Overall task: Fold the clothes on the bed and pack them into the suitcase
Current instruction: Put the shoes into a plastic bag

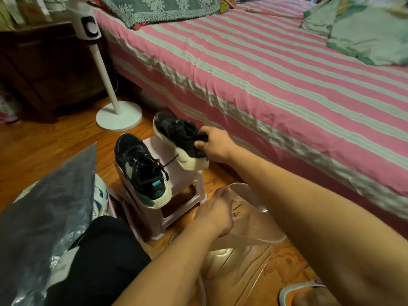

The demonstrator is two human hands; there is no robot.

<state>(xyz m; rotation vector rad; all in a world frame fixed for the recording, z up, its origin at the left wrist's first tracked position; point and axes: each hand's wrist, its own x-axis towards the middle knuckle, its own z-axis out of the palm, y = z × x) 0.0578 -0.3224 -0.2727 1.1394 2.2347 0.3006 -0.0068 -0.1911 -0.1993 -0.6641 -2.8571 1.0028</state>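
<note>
- At the near left lies a dark garment sealed in a crinkled clear plastic wrapper with a white label (47,219), resting against the person's black-trousered leg (103,257).
- A clear, glossy plastic bag (245,244) is spread on the wooden floor (44,149) in the near middle; by the bottom right edge shows part of a pale-rimmed slipper (302,290).
- The left hand (215,214) is at the bag's upper edge with its fingers curled down on the plastic, seemingly pinching it; the fingertips themselves are hidden behind the hand.
- Just beyond stands a small pale pink plastic stool (176,195). A black mesh sneaker with teal accents and a cream sole (142,171) sits on its seat, heel toward the camera and hanging over the near edge.
- The right hand (215,143) grips the matching second black sneaker (178,140) by its collar, fingers curled into the opening, holding it tilted above the stool's far side, sole toward the stool.
- Behind the stool stands the round base and pole of a white pedestal fan (114,102), beside a dark wooden cabinet (48,69).
- The bed with a pink and pale green striped cover (276,69) fills the right; pale green folded clothes (364,34) lie at its far right, a grey lace-patterned pillow (159,9) at its head.
</note>
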